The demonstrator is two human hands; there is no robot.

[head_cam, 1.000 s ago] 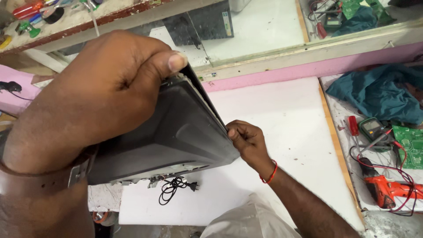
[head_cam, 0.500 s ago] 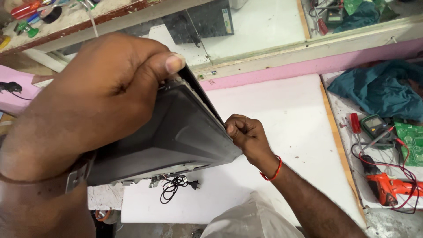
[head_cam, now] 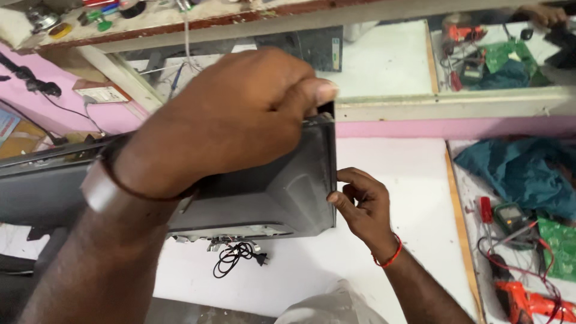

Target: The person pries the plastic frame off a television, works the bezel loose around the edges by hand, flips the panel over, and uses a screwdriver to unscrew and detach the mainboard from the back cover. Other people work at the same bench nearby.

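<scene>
Head view, grey flat-screen panel (head_cam: 264, 198) held tilted above the white table (head_cam: 408, 174), left hand (head_cam: 234, 120) clamped over its top corner, right hand (head_cam: 363, 201) pinching its right edge, black power cord (head_cam: 235, 257) dangling beneath, teal cloth (head_cam: 516, 174) and multimeter (head_cam: 511, 217) at the right.

Two hands: left hand (head_cam: 234, 126), right hand (head_cam: 360, 204); one grey panel (head_cam: 264, 198); one power cord (head_cam: 234, 258).

One head-worn camera looks steeply down (very close) at the white table (head_cam: 408, 180).
</scene>
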